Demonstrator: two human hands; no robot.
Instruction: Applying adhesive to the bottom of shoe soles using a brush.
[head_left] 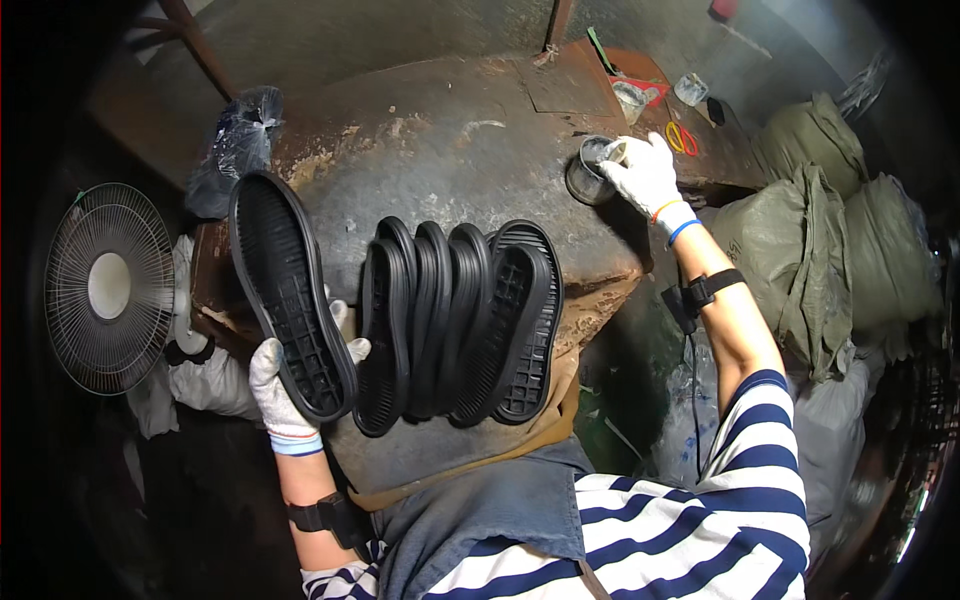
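Head view: sole (292, 300) overhanging worktable (450, 150) edge

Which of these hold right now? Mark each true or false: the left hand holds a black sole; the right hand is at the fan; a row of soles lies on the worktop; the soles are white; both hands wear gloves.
1. The left hand holds a black sole. True.
2. The right hand is at the fan. False: it is at a small tin on the worktop; the fan stands far left.
3. A row of soles lies on the worktop. True.
4. The soles are white. False: they are black.
5. Both hands wear gloves. True.
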